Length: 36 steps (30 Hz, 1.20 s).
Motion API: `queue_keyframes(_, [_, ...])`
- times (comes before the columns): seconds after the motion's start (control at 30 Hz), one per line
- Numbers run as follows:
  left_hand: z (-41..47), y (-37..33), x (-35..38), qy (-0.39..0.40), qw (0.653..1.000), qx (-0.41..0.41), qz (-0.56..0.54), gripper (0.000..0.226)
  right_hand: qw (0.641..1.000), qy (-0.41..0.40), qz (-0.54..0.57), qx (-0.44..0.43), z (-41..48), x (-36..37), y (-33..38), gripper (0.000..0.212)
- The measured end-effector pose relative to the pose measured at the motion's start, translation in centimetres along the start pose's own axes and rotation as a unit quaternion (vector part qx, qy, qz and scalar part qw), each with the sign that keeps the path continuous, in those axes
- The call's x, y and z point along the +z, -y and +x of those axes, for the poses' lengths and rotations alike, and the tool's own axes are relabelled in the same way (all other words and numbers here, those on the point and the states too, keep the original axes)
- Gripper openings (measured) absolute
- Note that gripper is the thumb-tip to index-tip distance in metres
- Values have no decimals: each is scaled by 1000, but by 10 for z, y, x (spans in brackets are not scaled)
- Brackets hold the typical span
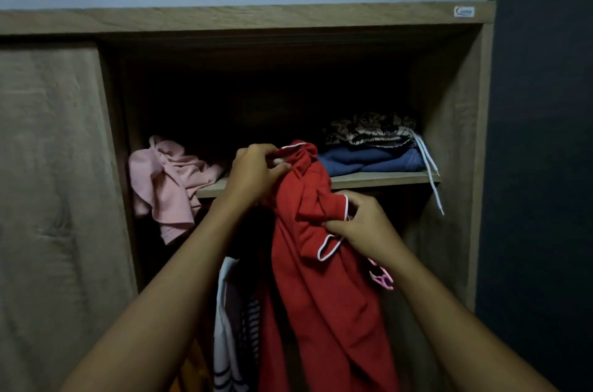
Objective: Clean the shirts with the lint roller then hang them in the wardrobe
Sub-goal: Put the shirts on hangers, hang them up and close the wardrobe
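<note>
A red shirt (324, 279) with white piping hangs in front of the open wooden wardrobe (449, 122), just below its shelf. My left hand (256, 172) grips the shirt's top near the collar. My right hand (359, 226) pinches the folded sleeve with the white trim, lower and to the right. A pink hanger (382, 277) shows partly behind my right wrist. The lint roller is not in view.
On the shelf (369, 180) lie a crumpled pink garment (170, 180) at left and folded blue (369, 160) and patterned clothes (372, 128) at right, with a white cord hanging off. Striped clothes (234, 327) hang below. A closed door panel (51, 199) stands at left.
</note>
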<state>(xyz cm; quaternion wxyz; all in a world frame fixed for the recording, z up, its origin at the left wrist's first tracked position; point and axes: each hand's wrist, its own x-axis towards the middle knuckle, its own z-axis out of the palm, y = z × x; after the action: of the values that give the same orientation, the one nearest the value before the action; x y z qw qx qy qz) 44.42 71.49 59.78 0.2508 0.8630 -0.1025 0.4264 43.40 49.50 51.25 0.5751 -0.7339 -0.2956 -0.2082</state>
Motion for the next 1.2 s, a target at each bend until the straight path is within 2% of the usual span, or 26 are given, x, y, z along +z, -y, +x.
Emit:
queue_keyframes(0.07, [-8,-5,-1,-44,998,48,-11,11,999,35,4,20,1,-6,5,45])
queue_keyframes(0.17, [-28,-6,-2,-102,986,129,-23,21,987,108,86,76,4,-16,19,65])
queue_keyframes(0.27, [-50,-3,3,-99,976,189,-40,22,975,66,155,143,14,-16,33,56])
queue_keyframes(0.37, [-69,-1,11,-47,965,254,-36,24,972,36,141,183,18,-1,40,57])
queue_keyframes(0.53, [-95,-1,7,34,953,297,-39,25,970,-26,159,180,15,21,30,12])
queue_keyframes(0.57, [-99,-3,4,65,953,294,-40,24,971,-36,150,180,15,21,27,6])
queue_keyframes(0.63, [-103,-7,-8,89,954,281,-52,29,980,-37,115,158,12,17,21,10])
queue_keyframes(0.7, [-104,-12,-22,13,963,263,-59,37,989,-17,81,120,5,13,16,14])
queue_keyframes(0.77, [-102,-13,-29,-75,970,231,13,50,996,3,36,85,-3,9,12,13])
queue_keyframes(0.8, [-101,-10,-27,-86,974,196,67,60,998,4,-1,64,-7,8,12,11])
queue_keyframes(0.87, [-101,4,-12,-49,982,130,131,74,998,8,-67,20,-14,9,11,8])
queue_keyframes(0.93, [-108,20,10,51,983,114,133,66,994,16,-103,-11,-21,9,10,12])
queue_keyframes(1.0, [-124,27,31,155,980,90,88,54,991,16,-128,-20,-27,7,8,19])
queue_keyframes(1.03, [-134,28,40,183,979,65,57,49,990,15,-139,-22,-29,5,7,21])
queue_keyframes(1.2, [-169,40,62,154,986,-26,-53,10,986,-24,-163,-1,-42,-11,-14,14])
